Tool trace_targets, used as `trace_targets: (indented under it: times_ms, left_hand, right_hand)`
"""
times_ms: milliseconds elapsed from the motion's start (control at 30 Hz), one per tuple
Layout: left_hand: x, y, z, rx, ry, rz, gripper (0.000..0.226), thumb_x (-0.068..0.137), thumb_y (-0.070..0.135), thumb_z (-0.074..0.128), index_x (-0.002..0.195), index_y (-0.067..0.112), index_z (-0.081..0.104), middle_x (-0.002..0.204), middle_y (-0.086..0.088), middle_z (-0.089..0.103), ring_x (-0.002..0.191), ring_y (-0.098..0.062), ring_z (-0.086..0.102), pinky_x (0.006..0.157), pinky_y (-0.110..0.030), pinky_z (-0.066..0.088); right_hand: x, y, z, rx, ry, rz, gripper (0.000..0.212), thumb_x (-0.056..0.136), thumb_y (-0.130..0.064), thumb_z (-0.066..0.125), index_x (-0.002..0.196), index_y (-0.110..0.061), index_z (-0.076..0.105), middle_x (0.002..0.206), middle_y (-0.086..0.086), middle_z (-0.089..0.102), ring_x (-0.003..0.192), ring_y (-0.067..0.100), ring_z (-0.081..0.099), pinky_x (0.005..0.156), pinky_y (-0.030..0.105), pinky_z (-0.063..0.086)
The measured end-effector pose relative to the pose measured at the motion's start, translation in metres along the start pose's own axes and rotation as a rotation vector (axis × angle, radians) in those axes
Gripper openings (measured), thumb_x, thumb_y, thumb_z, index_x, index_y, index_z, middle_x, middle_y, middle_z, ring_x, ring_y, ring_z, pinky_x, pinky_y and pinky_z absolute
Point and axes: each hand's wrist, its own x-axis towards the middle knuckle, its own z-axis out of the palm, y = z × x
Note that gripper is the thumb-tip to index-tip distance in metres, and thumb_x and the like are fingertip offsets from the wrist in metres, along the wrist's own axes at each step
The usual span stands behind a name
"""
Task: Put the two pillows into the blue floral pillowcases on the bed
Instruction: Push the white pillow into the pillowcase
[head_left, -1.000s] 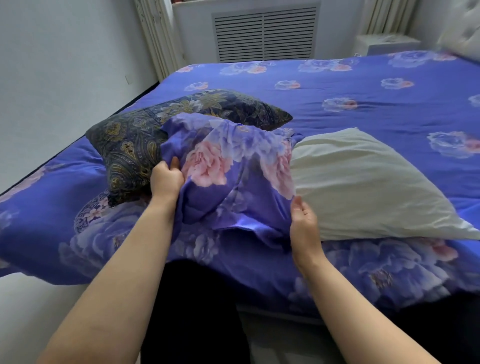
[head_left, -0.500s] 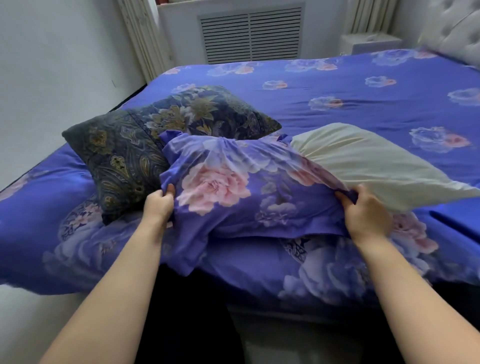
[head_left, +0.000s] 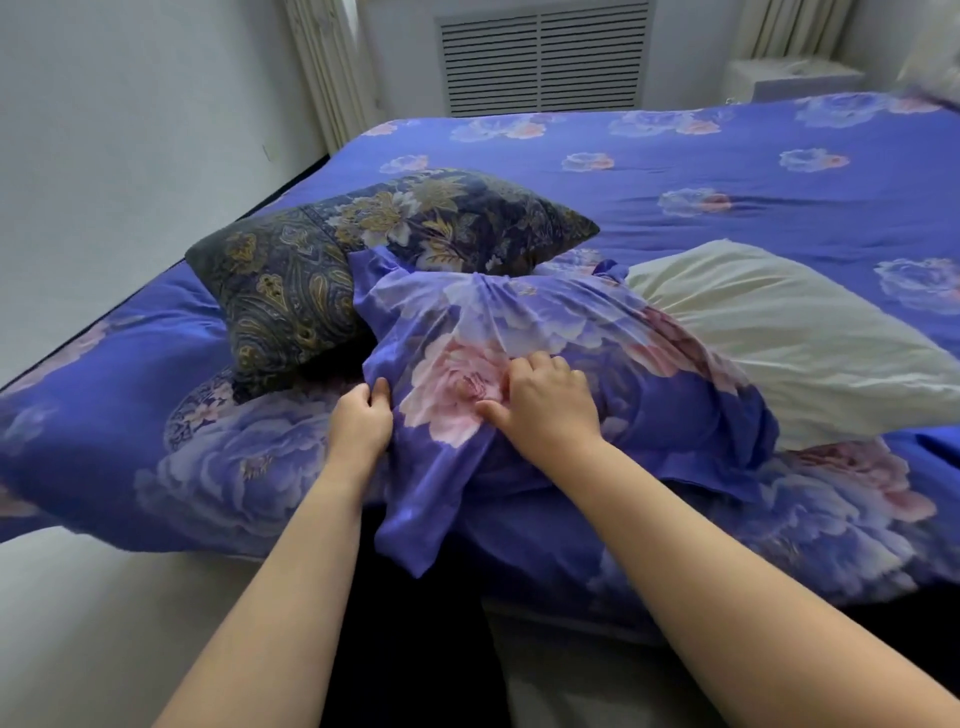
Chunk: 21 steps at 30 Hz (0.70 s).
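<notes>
Blue floral pillowcase (head_left: 545, 364) at frame centre, cream pillow (head_left: 779, 332) partly inside. Left hand (head_left: 358, 423) pinches pillowcase edge; right hand (head_left: 545, 405) bunches fabric. No legible writing.

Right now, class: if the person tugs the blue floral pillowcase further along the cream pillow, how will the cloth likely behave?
The blue floral pillowcase looks floppy: it bunches where the left hand and right hand grip it. It probably weighs little, its loose end drooping. It may snag on the cream pillow.

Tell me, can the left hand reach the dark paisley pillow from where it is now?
Probably yes. The left hand grips the edge of the blue floral pillowcase, and the dark paisley pillow lies just beyond it with nothing between. It would first need to release the pillowcase.
</notes>
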Motion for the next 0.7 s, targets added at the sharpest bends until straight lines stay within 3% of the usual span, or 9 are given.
trace_targets:
  times_ms: [100,233,333,433,600,667,700]
  left_hand:
    - [0.001,-0.009,-0.012,-0.02,0.096,0.083,0.031,0.093,0.027,0.055,0.07,0.009,0.047,0.071,-0.01,0.054,0.07,-0.026,0.051,0.064,-0.035,0.036]
    - [0.017,-0.006,-0.022,-0.236,0.212,0.056,0.018,0.093,0.021,0.055,0.078,0.011,0.052,0.065,0.001,0.048,0.067,-0.019,0.044,0.066,-0.031,0.037]
    - [0.031,0.003,-0.018,-0.345,0.157,-0.023,0.022,0.095,0.02,0.051,0.073,0.016,0.048,0.066,0.003,0.046,0.064,-0.014,0.043,0.068,-0.029,0.036]
    - [0.044,0.01,-0.012,-0.372,0.129,-0.029,0.024,0.095,0.018,0.051,0.071,0.017,0.047,0.071,-0.002,0.052,0.073,-0.018,0.048,0.072,-0.031,0.04]
    - [0.041,0.009,-0.006,-0.484,0.037,-0.164,0.03,0.097,0.02,0.048,0.067,0.016,0.048,0.065,-0.001,0.051,0.062,-0.014,0.047,0.069,-0.03,0.043]
    - [0.027,0.01,-0.009,-0.387,0.007,-0.14,0.025,0.097,0.023,0.049,0.076,0.011,0.051,0.071,-0.002,0.054,0.07,-0.018,0.05,0.066,-0.027,0.04]
    - [0.018,0.011,-0.012,-0.337,0.009,-0.108,0.019,0.096,0.026,0.052,0.089,0.009,0.053,0.084,-0.005,0.056,0.082,-0.019,0.051,0.07,-0.027,0.04]
  right_hand:
    - [0.005,-0.003,0.002,-0.024,-0.045,-0.022,0.043,0.094,-0.049,0.046,0.111,-0.01,0.055,0.117,0.01,0.055,0.111,0.028,0.048,0.089,0.039,0.038]
    - [0.011,-0.004,-0.008,0.155,-0.082,0.031,0.034,0.098,-0.034,0.044,0.112,-0.004,0.051,0.118,0.015,0.054,0.113,0.032,0.049,0.088,0.038,0.039]
    - [0.016,-0.005,-0.013,0.217,-0.032,0.079,0.029,0.1,-0.027,0.041,0.11,-0.002,0.05,0.116,0.017,0.055,0.109,0.036,0.052,0.077,0.036,0.036]
    - [0.022,-0.003,-0.015,0.296,-0.027,0.149,0.035,0.1,-0.033,0.04,0.109,-0.001,0.052,0.113,0.018,0.059,0.105,0.037,0.055,0.073,0.035,0.035]
    - [0.033,-0.002,-0.013,0.354,-0.07,0.194,0.037,0.099,-0.036,0.039,0.106,-0.002,0.053,0.109,0.017,0.062,0.102,0.035,0.056,0.071,0.034,0.035]
    - [0.034,-0.005,-0.01,0.318,-0.086,0.166,0.038,0.1,-0.037,0.038,0.106,-0.002,0.052,0.11,0.016,0.062,0.101,0.035,0.056,0.069,0.033,0.034]
    - [0.035,-0.007,-0.008,0.298,-0.099,0.148,0.038,0.1,-0.037,0.037,0.106,-0.002,0.051,0.111,0.016,0.061,0.101,0.035,0.056,0.069,0.033,0.033]
